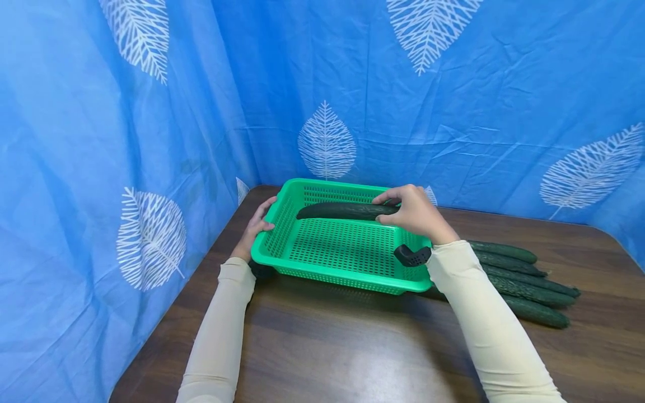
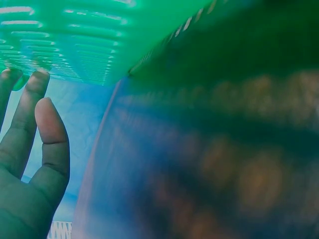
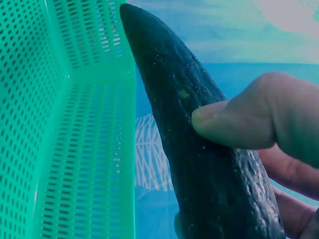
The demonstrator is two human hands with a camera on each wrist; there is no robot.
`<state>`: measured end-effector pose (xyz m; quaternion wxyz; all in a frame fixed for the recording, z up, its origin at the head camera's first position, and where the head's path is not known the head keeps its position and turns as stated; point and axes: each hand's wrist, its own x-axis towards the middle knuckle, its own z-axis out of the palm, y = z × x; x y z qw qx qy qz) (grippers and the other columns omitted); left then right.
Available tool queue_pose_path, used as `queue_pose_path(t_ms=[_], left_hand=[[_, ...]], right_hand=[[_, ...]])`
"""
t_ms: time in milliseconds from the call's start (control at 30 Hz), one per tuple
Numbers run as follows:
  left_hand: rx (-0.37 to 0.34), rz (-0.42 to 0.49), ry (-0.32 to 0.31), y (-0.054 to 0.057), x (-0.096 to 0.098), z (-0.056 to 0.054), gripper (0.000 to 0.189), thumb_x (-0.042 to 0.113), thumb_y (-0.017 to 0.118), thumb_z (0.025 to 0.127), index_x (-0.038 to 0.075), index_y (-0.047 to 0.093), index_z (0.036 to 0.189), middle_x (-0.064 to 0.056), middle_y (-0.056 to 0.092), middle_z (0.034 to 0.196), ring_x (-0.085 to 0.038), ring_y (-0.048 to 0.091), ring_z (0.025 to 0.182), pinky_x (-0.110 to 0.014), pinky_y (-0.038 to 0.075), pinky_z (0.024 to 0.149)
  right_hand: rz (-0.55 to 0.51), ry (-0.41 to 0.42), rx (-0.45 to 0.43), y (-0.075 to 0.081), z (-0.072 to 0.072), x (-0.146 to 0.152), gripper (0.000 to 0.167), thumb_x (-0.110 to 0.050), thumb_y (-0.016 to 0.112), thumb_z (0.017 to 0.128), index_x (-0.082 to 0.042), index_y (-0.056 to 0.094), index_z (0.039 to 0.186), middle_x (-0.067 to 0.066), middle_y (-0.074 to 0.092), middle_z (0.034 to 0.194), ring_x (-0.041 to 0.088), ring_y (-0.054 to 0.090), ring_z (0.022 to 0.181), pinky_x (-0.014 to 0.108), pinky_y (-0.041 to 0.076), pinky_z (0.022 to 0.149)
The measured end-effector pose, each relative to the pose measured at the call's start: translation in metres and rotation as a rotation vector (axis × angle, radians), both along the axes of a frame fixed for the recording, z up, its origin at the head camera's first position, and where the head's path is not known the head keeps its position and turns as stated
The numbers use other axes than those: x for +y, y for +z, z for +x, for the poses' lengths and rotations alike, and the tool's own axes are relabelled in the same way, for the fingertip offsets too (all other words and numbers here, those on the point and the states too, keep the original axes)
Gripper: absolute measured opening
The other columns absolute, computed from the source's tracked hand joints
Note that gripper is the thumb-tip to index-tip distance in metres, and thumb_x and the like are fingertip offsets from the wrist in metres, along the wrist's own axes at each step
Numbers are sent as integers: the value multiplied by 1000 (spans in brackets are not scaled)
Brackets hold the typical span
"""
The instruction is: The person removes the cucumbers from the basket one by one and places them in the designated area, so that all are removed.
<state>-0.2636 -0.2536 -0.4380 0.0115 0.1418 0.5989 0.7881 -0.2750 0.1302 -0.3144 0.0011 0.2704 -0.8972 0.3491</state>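
Note:
A dark green cucumber (image 1: 347, 211) lies lengthwise across the upper part of a green plastic basket (image 1: 332, 268) with slotted walls. My right hand (image 1: 415, 212) pinches its right end between thumb and fingers. In the right wrist view, the cucumber (image 3: 184, 114) shows a bumpy skin, with the thumb pressed on its side and the basket wall (image 3: 94, 76) to the left. At the basket's left rim, my left hand (image 1: 256, 228) holds on with the thumb at the rim. The left wrist view shows fingertips (image 2: 37, 82) against the basket's outer wall.
Several more cucumbers (image 1: 534, 291) lie side by side right of the basket, partly hidden by my right forearm. A black wrist camera (image 1: 412, 256) juts over the basket's right end. Blue curtains (image 1: 453, 123) with white leaf prints border the brown wooden table (image 1: 327, 347).

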Motion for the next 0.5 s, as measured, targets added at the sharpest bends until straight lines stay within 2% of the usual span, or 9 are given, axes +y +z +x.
queue_pose_path(t_ms=[67, 100, 167, 200, 233, 300, 367, 433, 500], left_hand=[[10, 3, -9, -1, 1, -1, 82, 0, 40, 93, -7, 9, 169, 1, 47, 143, -6, 59, 120, -24, 52, 102], [17, 1, -10, -1, 1, -1, 82, 0, 40, 93, -6, 10, 169, 2, 48, 142, -6, 59, 120, -24, 52, 101], [30, 9, -15, -2, 0, 0, 80, 0, 40, 94, -6, 11, 169, 3, 51, 140, -6, 59, 119, -24, 53, 100], [35, 14, -16, -3, 0, 0, 79, 0, 40, 94, -5, 13, 168, 4, 52, 140, -7, 59, 120, -24, 53, 100], [40, 20, -17, -3, 0, 0, 79, 0, 41, 94, -5, 13, 168, 4, 52, 139, -7, 60, 120, -24, 53, 100], [53, 19, -20, -4, 0, 0, 79, 0, 41, 94, -5, 15, 168, 5, 53, 139, -6, 60, 121, -23, 53, 101], [68, 26, -26, -5, 0, 0, 77, -1, 41, 95, -4, 18, 168, 6, 53, 140, -6, 59, 122, -23, 52, 103], [85, 29, -34, -6, -1, -1, 75, -1, 42, 95, 0, 23, 167, 7, 52, 140, -6, 58, 122, -23, 51, 103], [84, 30, -43, -7, -1, -1, 74, -1, 41, 95, 1, 23, 167, 7, 52, 141, -5, 58, 122, -22, 51, 103]], right_hand=[[-10, -4, 15, 0, 4, 5, 32, -6, 82, 90, 1, 81, 122, 20, 77, 123, 34, 69, 103, 53, 51, 99], [-15, -3, 22, -1, 6, 7, 32, -5, 82, 90, 1, 81, 121, 19, 77, 121, 34, 69, 103, 60, 44, 112], [-29, 2, 32, -1, 10, 11, 31, -6, 83, 90, 1, 81, 121, 18, 78, 118, 34, 69, 105, 70, 19, 128], [-38, 3, 38, -2, 12, 13, 31, -6, 83, 90, 0, 81, 121, 18, 78, 117, 34, 69, 106, 73, 7, 129], [-45, 2, 42, -3, 14, 16, 31, -5, 84, 90, 0, 82, 120, 17, 79, 116, 34, 70, 106, 73, 8, 130], [-57, 2, 48, -4, 18, 20, 32, -4, 84, 89, 1, 81, 121, 16, 79, 116, 33, 71, 106, 65, 34, 124], [-65, -5, 56, -5, 22, 25, 31, -4, 84, 89, 1, 81, 120, 16, 79, 116, 32, 71, 105, 54, 54, 104], [-64, -16, 67, -5, 25, 29, 31, -4, 84, 90, 0, 82, 120, 16, 79, 116, 31, 71, 105, 47, 59, 83], [-63, -23, 82, -4, 29, 33, 31, -5, 84, 90, 0, 82, 120, 15, 79, 116, 31, 71, 106, 45, 60, 83]])
